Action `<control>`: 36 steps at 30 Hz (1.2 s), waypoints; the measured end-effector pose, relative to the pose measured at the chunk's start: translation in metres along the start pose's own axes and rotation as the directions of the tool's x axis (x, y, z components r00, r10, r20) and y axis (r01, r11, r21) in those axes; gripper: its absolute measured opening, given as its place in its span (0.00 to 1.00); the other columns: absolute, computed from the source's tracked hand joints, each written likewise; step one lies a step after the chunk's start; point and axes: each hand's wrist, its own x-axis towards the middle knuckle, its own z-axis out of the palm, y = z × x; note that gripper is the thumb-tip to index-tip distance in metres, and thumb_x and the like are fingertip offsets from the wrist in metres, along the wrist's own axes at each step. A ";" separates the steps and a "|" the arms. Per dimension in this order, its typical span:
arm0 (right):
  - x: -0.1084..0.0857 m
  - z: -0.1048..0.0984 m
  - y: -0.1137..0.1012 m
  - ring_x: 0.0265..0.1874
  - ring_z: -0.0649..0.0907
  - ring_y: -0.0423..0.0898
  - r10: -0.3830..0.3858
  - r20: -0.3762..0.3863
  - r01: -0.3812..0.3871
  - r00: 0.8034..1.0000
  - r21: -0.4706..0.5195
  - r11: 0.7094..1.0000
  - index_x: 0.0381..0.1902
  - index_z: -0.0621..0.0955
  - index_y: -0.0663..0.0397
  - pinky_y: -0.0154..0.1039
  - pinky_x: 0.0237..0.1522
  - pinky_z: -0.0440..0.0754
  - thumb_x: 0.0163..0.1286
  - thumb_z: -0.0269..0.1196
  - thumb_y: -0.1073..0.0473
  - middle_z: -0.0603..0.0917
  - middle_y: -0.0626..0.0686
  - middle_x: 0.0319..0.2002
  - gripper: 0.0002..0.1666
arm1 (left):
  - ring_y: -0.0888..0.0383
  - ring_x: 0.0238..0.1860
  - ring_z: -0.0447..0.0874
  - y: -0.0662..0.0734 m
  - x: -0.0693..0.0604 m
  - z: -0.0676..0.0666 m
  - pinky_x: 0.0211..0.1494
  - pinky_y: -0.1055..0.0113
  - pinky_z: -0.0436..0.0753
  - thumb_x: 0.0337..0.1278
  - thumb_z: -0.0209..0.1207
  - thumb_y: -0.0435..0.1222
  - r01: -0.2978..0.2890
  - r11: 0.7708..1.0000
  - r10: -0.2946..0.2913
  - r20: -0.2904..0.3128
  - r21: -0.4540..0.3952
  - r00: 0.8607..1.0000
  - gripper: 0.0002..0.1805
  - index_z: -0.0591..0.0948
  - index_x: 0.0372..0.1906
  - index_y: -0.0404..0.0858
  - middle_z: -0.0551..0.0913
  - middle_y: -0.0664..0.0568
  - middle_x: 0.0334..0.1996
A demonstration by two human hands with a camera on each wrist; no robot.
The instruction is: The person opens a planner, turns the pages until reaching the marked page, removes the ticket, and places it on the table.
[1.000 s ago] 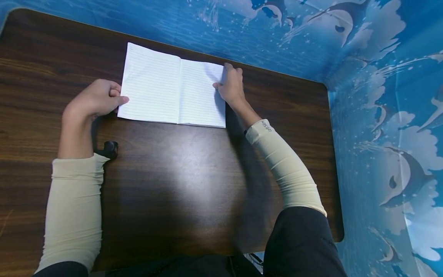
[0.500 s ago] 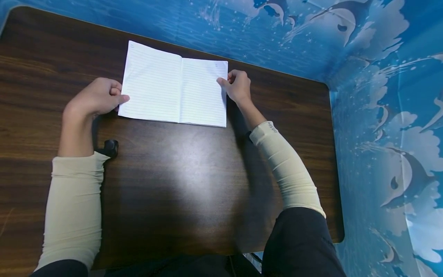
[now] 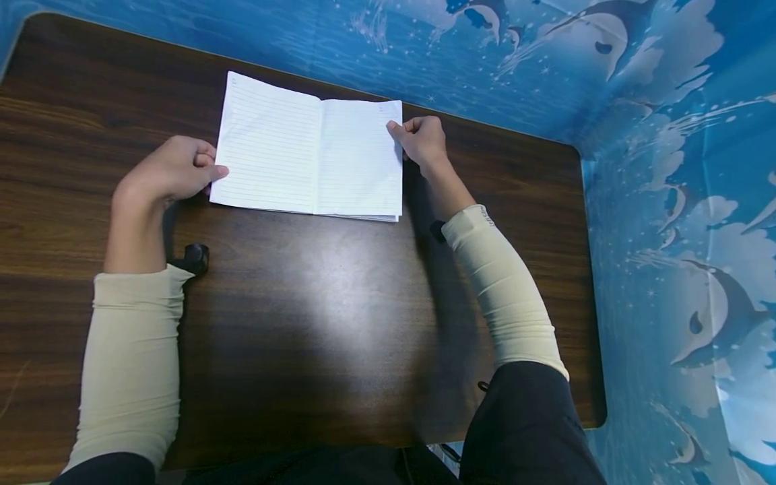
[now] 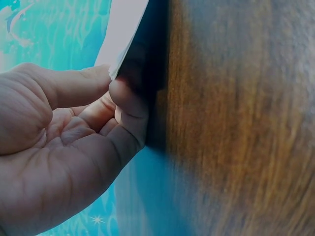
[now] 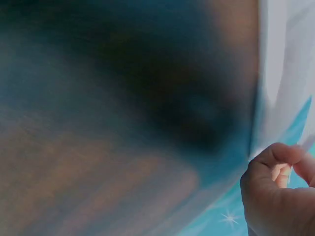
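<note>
An open notebook [image 3: 267,145] with white lined pages lies near the far edge of the table. My left hand [image 3: 172,168] pinches its left edge, thumb on the page and fingers curled beneath. The left wrist view shows that left hand [image 4: 74,123] with the stack of pages [image 4: 125,34] between thumb and forefinger. At the right, my right hand [image 3: 424,140] pinches the outer edge of a right-hand page [image 3: 360,158], which stands slightly raised off the pages under it. In the right wrist view the right hand [image 5: 280,187] has thumb and forefinger together at the paper [image 5: 283,64].
The dark wooden table [image 3: 339,323] stretches toward the person. A blue curtain [image 3: 667,236] printed with dolphins borders the table at the back and right. A black wrist device [image 3: 195,259] sticks out of the left sleeve.
The right hand slid from the page's top right corner down to its outer edge, then lifted a page a little off the stack. The left hand has hardly moved.
</note>
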 end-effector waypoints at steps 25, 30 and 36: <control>-0.039 0.000 -0.093 0.21 0.80 0.43 -0.229 0.155 0.187 0.961 0.248 0.951 0.39 0.81 0.55 0.33 0.28 0.82 0.78 0.67 0.48 0.81 0.51 0.28 0.16 | 0.52 0.28 0.63 -0.002 0.001 0.000 0.36 0.57 0.67 0.86 0.50 0.40 -0.025 1.000 0.025 -0.017 0.018 1.000 0.20 0.67 0.30 0.38 0.64 0.51 0.25; -0.046 0.013 -0.110 0.21 0.81 0.43 -0.244 0.192 0.190 0.951 0.263 0.946 0.38 0.81 0.55 0.33 0.29 0.82 0.79 0.66 0.49 0.81 0.51 0.27 0.16 | 0.52 0.28 0.64 -0.001 0.001 0.000 0.36 0.57 0.67 0.85 0.50 0.39 -0.030 1.000 0.030 -0.014 0.010 0.999 0.19 0.68 0.30 0.37 0.65 0.51 0.25; -0.052 0.030 -0.126 0.21 0.82 0.43 -0.260 0.212 0.191 0.942 0.297 0.936 0.38 0.81 0.56 0.33 0.29 0.84 0.79 0.66 0.52 0.82 0.53 0.28 0.14 | 0.53 0.27 0.62 -0.001 0.001 0.000 0.34 0.58 0.66 0.86 0.50 0.39 -0.043 0.999 0.043 -0.009 0.024 0.999 0.20 0.66 0.29 0.37 0.64 0.51 0.23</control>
